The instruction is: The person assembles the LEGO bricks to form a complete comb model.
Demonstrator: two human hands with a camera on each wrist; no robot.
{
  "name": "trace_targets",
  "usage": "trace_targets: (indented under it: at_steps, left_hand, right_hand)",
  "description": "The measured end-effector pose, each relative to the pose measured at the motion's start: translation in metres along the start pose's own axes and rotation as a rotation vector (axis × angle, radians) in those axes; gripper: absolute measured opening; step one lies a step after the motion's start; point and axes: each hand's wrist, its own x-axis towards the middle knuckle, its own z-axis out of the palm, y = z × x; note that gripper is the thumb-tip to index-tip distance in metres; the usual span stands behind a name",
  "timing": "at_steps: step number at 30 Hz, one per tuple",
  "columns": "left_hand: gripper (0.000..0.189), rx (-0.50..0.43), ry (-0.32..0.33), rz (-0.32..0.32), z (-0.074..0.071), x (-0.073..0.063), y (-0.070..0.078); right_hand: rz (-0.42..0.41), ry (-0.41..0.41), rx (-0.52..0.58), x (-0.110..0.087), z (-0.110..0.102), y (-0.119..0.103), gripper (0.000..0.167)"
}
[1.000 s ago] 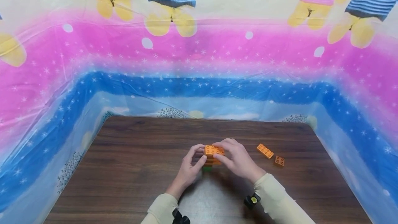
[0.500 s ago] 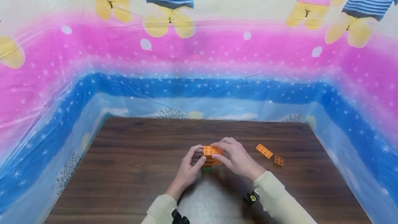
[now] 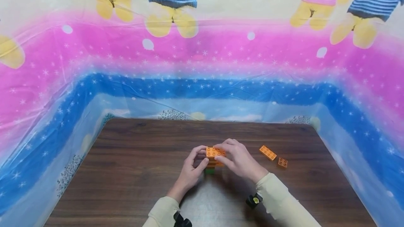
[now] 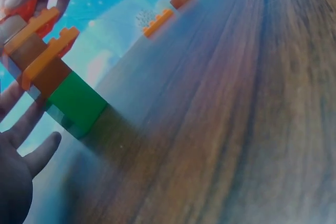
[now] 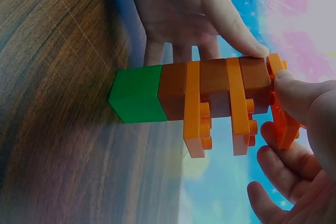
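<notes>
A tower of toy building bricks stands on the table, with a green block (image 5: 137, 94) at its foot. Brown blocks (image 5: 214, 86) alternate with thin orange bricks (image 5: 239, 108) that jut out to one side. My left hand (image 3: 190, 169) grips the tower near its top. Its thumb lies at the uppermost brown block, and the other fingers are behind the tower in the right wrist view. With thumb and fingers, my right hand (image 3: 241, 158) pinches the topmost orange brick (image 3: 212, 152), which sits right at the tower's top. The right fingers cover part of its studs.
Off to the right on the dark wooden table (image 3: 142, 150) lie a long orange brick (image 3: 268, 152) and a small brown-orange square brick (image 3: 282, 162). A printed pink and blue cloth (image 3: 195, 88) surrounds the table's back and sides.
</notes>
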Motion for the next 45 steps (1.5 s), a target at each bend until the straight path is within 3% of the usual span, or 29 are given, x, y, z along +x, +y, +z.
trace_targets:
  at_steps: [8,15,27,35,45]
  left_hand:
    - [0.034,-0.036,0.017,0.078,0.002,0.006,0.009]
    - [0.031,-0.032,0.023,0.074,0.003,0.007,0.01]
    - [0.033,-0.04,0.014,0.061,0.002,0.008,0.01]
    - [0.041,-0.062,-0.032,0.118,0.001,0.006,0.005]
    - [0.041,-0.052,-0.038,0.152,0.001,0.007,0.005]
  right_hand:
    - [0.019,0.015,0.044,0.001,0.003,0.0,0.035]
    - [0.047,0.027,0.109,0.001,0.004,0.002,0.035]
    - [0.039,0.012,0.1,0.002,0.002,0.002,0.033]
    - [0.041,0.01,0.108,0.0,0.003,0.002,0.037]
    - [0.015,0.026,0.091,0.0,0.003,0.004,0.036]
